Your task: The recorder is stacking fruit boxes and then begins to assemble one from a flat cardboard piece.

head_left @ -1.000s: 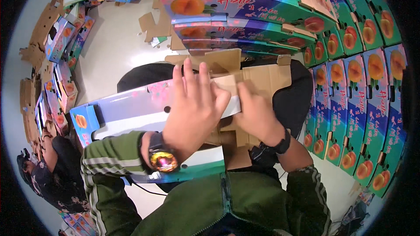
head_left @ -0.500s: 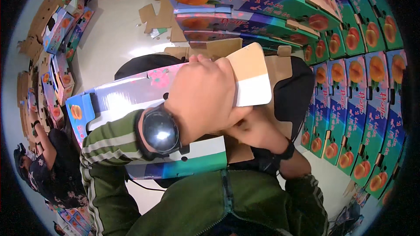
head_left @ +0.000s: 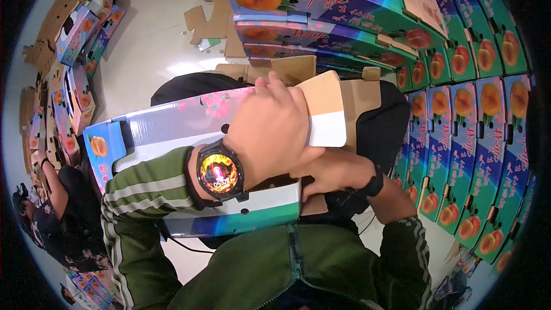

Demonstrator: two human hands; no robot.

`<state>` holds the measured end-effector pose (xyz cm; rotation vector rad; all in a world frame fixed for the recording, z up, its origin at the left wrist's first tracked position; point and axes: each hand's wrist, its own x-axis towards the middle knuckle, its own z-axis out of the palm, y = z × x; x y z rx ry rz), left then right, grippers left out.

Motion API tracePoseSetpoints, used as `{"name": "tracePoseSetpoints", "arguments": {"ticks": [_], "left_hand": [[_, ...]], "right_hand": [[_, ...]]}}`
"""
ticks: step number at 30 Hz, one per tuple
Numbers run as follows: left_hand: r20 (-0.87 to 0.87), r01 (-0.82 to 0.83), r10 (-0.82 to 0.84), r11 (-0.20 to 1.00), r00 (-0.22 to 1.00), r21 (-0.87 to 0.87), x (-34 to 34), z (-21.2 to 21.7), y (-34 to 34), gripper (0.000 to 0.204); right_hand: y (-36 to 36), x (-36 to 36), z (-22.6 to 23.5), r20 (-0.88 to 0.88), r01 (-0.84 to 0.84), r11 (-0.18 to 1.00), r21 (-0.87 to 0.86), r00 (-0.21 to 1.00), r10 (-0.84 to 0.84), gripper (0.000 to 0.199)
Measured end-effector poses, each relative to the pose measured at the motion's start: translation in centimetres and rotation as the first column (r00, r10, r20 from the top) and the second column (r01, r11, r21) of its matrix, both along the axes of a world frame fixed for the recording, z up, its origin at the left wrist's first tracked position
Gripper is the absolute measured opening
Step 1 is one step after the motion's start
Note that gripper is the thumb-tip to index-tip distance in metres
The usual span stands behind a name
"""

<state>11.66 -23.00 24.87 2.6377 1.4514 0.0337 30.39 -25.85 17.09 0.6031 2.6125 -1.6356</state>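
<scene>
A long printed cardboard box [head_left: 172,129] lies across my lap, its top partly open. My left hand [head_left: 267,129], with a watch on the wrist, reaches over the box's right end, its fingers bent over the far wall. A tan-and-white end flap [head_left: 328,109] stands up beside these fingers. Under my left hand, my right hand [head_left: 336,169] grips the near corner of that end. Its thumb rests against the edge of the white, green and blue near panel [head_left: 264,204]; its other fingertips are hidden.
Printed fruit boxes [head_left: 327,11] are stacked just ahead, with rows of upright ones [head_left: 465,138] at the right. Cardboard scraps [head_left: 209,20] lie on the floor. More boxes [head_left: 77,37] stand at the left, where another person [head_left: 63,212] sits.
My right hand has shifted slightly up and left, and its thumb now shows at the near panel's edge. My left fingers are straighter at the far wall. The watch face has lit up.
</scene>
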Motion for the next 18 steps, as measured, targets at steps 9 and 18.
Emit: {"name": "tracePoseSetpoints", "arguments": {"ticks": [9,18], "left_hand": [[0.237,0.08,-0.073,0.997,0.969,-0.022,-0.7,1.7,1.4,0.091],[0.784,0.384,-0.38,0.902,0.491,0.197,-2.8,2.6,0.2,0.082]], "right_hand": [[0.0,3.3,5.7,0.162,0.338,0.934,-0.113,0.934,-0.318,0.036],[-2.4,3.0,7.5,-0.061,0.368,0.614,-0.698,0.824,-0.563,0.02]]}}
